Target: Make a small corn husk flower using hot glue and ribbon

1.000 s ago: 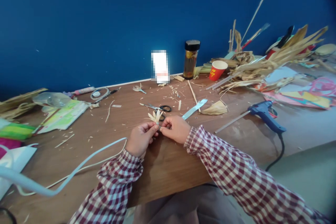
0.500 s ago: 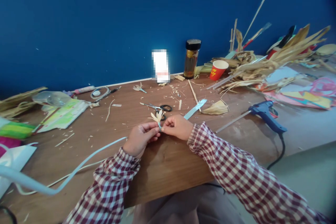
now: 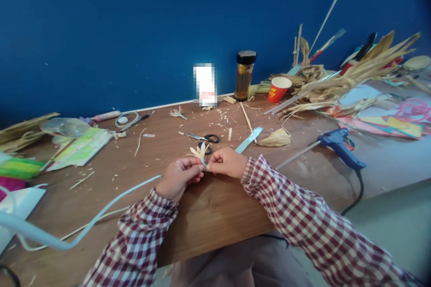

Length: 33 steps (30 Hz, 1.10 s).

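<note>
We pinch the husk flower [image 3: 200,151] at its base, left hand [image 3: 178,177] and right hand [image 3: 227,162] fingers closed; it looks light and brittle.

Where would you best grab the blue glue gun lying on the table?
Probably the blue glue gun by its handle, coming from the near right: it lies flat, handle slanting toward the table edge, cord trailing from its end.

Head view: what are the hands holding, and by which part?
A small pale husk flower, pinched at its base by the left hand and the right hand.
</note>
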Available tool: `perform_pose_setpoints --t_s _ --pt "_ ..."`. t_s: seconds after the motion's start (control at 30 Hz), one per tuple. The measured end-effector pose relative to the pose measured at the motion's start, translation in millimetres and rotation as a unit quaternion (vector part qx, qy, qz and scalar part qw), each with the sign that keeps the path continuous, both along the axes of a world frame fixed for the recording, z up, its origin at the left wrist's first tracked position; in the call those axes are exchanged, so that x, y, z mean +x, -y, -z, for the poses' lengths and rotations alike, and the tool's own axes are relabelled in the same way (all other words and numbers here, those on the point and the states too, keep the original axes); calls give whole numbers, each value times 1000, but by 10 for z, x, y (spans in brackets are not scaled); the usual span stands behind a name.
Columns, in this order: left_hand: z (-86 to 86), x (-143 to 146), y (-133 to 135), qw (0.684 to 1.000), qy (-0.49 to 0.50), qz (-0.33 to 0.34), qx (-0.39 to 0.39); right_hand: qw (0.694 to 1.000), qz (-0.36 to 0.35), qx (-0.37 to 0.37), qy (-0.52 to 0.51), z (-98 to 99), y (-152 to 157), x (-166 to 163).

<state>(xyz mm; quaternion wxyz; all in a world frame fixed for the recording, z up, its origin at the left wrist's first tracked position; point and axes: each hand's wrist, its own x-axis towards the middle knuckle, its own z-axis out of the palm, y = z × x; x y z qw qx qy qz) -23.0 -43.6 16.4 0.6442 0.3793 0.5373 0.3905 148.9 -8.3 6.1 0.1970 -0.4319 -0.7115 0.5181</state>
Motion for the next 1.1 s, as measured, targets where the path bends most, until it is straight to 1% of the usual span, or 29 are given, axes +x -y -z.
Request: perform_pose_setpoints --t_s 0.2,0.43,0.67,0.83,1.1 --pt "0 30 2 999 -31 -18 0 1000 7 -2 -2 -13 17 -3" --pt "-2 62 -7 998 -45 -39 -1 999 25 21 -16 13 47 -26" --pt "-5 66 -10 999 -34 -37 0 998 42 18 -38 82 58 -42" --pt "19 60 -15 998 -35 -44 -3 998 47 23 -38 70 65 -46" --pt "-6 63 -8 998 -26 -49 -14 998 40 43 -21 44 55 -42"
